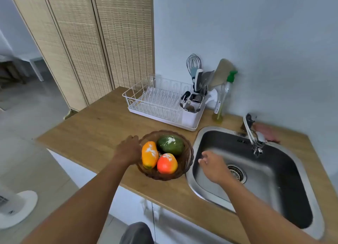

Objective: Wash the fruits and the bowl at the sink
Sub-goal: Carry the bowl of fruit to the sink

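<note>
A brown bowl (184,163) rests on the wooden counter just left of the steel sink (201,133). It holds three fruits dusted with white powder: an orange-yellow fruit (149,155), a green fruit (171,144) and a red-orange fruit (166,163). My left hand (129,149) lies against the bowl's left rim, fingers curled at the edge; whether it grips the rim I cannot tell. My right hand (213,166) hovers over the left part of the sink basin, to the right of the bowl, fingers apart and empty. The faucet (254,135) stands at the sink's far edge, with no water running.
A white dish rack (157,101) with a utensil holder (192,104) stands behind the bowl. A bottle with a green cap (224,99) is by the wall. A pink sponge (267,132) lies behind the faucet. The drain strainer (236,172) is in the basin.
</note>
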{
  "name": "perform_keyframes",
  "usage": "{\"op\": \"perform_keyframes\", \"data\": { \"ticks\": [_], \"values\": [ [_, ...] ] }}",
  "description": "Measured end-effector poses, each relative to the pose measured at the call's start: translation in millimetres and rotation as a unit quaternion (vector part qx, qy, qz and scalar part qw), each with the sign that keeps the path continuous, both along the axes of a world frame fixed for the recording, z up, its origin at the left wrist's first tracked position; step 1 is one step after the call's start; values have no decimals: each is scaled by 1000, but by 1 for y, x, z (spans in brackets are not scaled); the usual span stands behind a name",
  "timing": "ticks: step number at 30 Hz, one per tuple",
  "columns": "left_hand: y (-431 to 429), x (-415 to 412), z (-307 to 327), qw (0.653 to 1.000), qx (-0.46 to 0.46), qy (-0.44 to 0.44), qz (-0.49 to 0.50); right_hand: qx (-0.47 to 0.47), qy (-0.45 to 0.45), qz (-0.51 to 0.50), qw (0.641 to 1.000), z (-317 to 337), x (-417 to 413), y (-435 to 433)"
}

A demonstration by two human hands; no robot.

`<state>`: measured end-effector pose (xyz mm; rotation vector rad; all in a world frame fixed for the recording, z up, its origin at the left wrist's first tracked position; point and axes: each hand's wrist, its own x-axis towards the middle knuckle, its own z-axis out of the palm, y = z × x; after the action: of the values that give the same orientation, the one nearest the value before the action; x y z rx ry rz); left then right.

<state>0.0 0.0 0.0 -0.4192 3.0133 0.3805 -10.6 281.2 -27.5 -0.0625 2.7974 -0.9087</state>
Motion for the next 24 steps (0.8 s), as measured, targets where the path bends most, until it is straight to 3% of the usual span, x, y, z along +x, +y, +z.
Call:
{"op": "perform_keyframes", "data": {
  "ticks": [13,24],
  "values": [
    [-4,3,-33,985,140,-4,103,-142,-49,-125,981,-36,0,-28],
    [-15,2,-55,929,334,12,159,-171,-84,-181,965,-49,-1,-48]
  ]
}}
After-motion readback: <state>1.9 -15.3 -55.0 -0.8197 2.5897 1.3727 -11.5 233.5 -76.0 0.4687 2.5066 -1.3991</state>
